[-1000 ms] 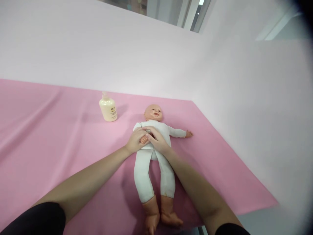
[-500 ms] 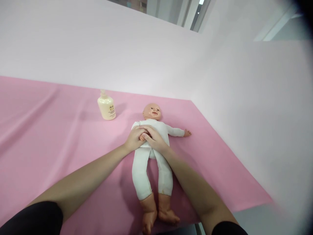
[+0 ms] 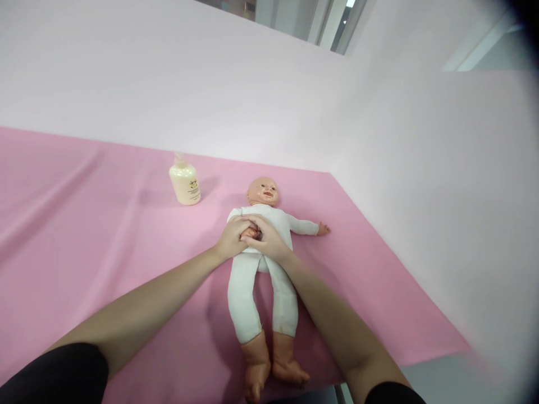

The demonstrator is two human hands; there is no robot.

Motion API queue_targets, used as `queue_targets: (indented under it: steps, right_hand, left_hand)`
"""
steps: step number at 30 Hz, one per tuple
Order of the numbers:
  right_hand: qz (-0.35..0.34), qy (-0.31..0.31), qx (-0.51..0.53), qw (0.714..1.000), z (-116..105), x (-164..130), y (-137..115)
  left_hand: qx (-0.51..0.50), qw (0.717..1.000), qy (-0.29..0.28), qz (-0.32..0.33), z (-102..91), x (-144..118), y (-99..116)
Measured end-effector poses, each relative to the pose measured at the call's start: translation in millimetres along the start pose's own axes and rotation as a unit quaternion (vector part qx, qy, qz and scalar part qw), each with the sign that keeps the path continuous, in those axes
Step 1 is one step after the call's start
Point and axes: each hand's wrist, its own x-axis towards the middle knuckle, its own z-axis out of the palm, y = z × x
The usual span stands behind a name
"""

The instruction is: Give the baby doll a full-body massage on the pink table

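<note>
A baby doll (image 3: 261,210) in a white suit lies on its back on the pink-covered table, feet toward me. Its small hand (image 3: 250,233) rests over its belly, framed by both of my hands. My left hand (image 3: 231,238) curls around that hand from the left. From the other side my right hand (image 3: 272,240) wraps it, fingers overlapping the left ones and thumb lying across its lower edge. The doll's other arm stretches out to the right.
A cream pump bottle (image 3: 186,183) stands upright to the left of the doll's head. White walls rise behind and to the right of the pink cover (image 3: 105,224). The table's front edge runs just below the doll's feet.
My right thumb has slid down across the doll's hand, so more of that hand shows between my hands. The doll's body and the bottle stay put; the view shifts slightly.
</note>
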Motion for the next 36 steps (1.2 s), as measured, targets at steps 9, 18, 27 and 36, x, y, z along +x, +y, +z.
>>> queue_targets:
  steps: [9,18,27,36]
  right_hand:
    - [-0.002,0.005,0.008,1.000,1.0,-0.4,0.5]
    - [0.002,0.019,0.022,1.000,0.7,-0.4,0.4]
    - [0.018,0.017,0.058,0.998,-0.2,0.2,5.2]
    - [0.020,0.018,0.087,0.996,-0.8,0.1,7.3]
  left_hand:
    - [0.003,1.000,0.001,0.011,0.1,0.7,-0.2]
    - [0.062,0.998,0.001,0.012,0.5,1.3,-0.8]
    - [0.059,0.998,-0.004,0.011,0.3,0.1,-1.0]
    - [0.061,0.998,-0.008,0.008,0.9,-1.8,-3.2]
